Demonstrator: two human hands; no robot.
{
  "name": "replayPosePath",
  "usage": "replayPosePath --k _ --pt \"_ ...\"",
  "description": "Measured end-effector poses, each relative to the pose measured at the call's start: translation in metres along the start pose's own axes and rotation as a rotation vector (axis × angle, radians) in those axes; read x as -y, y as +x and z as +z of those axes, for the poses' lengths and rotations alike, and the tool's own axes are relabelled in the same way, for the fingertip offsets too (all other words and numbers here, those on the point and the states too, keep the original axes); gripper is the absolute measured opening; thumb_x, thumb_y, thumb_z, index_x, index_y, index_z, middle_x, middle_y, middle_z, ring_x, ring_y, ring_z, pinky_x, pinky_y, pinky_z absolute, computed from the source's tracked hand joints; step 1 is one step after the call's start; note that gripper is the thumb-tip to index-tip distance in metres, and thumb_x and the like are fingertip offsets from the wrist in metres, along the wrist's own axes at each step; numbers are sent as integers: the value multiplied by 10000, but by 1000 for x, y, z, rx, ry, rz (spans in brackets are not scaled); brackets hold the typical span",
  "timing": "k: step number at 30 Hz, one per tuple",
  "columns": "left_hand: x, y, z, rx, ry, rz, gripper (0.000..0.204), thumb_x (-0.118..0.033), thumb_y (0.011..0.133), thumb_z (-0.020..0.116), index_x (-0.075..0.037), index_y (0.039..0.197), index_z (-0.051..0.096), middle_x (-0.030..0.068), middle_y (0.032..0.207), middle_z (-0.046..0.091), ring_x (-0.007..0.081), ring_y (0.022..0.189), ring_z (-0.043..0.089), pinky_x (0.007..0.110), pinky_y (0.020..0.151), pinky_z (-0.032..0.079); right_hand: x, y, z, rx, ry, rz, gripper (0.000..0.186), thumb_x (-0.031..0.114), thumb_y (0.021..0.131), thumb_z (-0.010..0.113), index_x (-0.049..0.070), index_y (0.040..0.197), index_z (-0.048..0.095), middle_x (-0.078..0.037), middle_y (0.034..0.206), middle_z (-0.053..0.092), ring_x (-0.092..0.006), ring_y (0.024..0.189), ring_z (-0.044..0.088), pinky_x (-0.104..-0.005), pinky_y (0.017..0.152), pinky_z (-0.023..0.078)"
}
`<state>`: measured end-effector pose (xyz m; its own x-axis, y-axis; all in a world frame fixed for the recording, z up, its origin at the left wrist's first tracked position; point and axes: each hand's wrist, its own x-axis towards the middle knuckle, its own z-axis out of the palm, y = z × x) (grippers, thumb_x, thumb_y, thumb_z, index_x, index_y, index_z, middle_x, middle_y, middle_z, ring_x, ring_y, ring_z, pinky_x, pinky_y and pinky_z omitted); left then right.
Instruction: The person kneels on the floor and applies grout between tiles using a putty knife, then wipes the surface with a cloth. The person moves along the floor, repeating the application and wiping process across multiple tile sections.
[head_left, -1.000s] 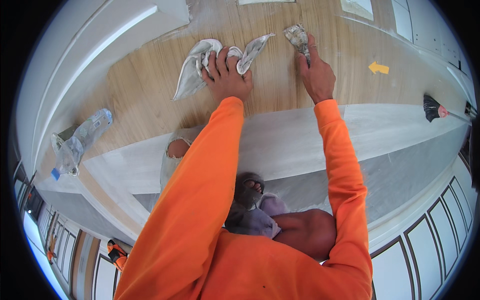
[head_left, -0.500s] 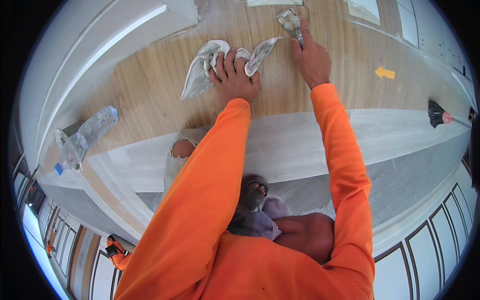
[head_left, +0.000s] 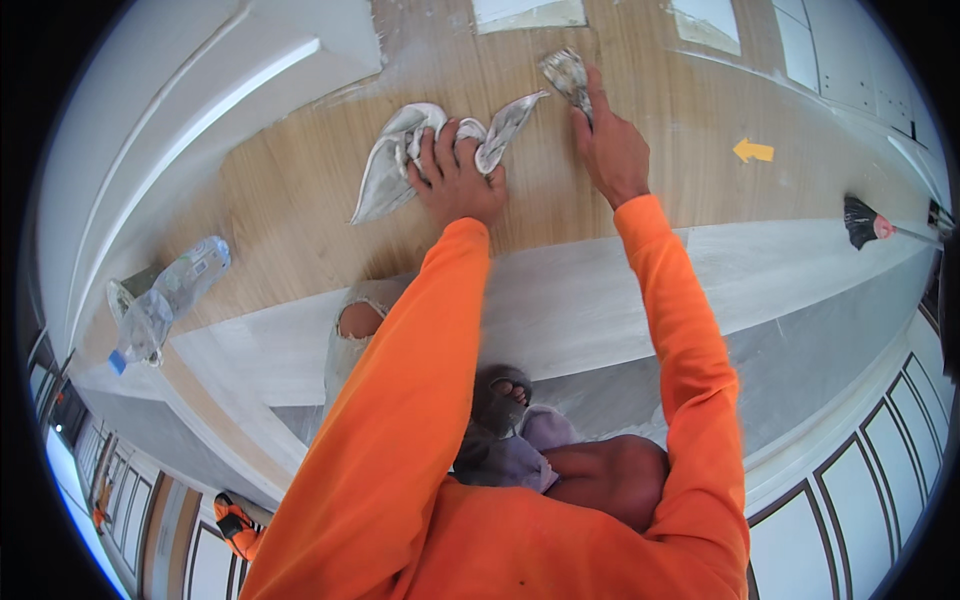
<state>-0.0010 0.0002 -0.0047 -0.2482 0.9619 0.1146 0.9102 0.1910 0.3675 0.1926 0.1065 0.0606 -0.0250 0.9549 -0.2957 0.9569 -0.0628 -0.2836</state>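
Observation:
My left hand [head_left: 460,188] presses with bent fingers on a crumpled, stained white cloth [head_left: 384,178], gripping its bunched middle. The cloth lies on a wood-grain panel [head_left: 290,205], one corner stretching right towards the scraper. Held in my right hand [head_left: 616,155] is a scraper [head_left: 565,75] with a broad blade smeared pale grey. My index finger extends along it, and the blade points away from me, to the upper left. The scraper is over the panel, a short way right of the cloth; whether its blade touches the surface I cannot tell.
A clear plastic bottle [head_left: 190,278] with a blue cap lies at the left, by a dirty container [head_left: 125,298]. A yellow arrow marker [head_left: 753,150] is on the panel at right. Farther right is a black-bristled broom [head_left: 860,222]. Pale rectangular patches [head_left: 528,14] show at the far side.
The view has shifted slightly, so the panel and both hands appear a little lower and farther left. Cloth and scraper keep about the same places relative to each other.

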Motion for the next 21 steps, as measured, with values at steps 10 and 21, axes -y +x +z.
replayPosePath --k 10,21 --pt "2 0 0 -21 59 20 434 -342 796 692 -180 1179 570 10 1556 463 354 1518 336 670 1190 206 -74 -23 -16 -59 -88 188 701 444 1058 509 292 1672 208 -257 815 734 -490 746 712 -591 653 553" --pt "-2 0 -2 -31 72 37 428 -305 788 702 -171 1167 556 9 1547 475 361 1511 346 664 1184 216 -123 -57 -22 -215 -1 375 687 391 1059 530 236 1665 247 -188 758 724 -433 707 713 -553 640 547"
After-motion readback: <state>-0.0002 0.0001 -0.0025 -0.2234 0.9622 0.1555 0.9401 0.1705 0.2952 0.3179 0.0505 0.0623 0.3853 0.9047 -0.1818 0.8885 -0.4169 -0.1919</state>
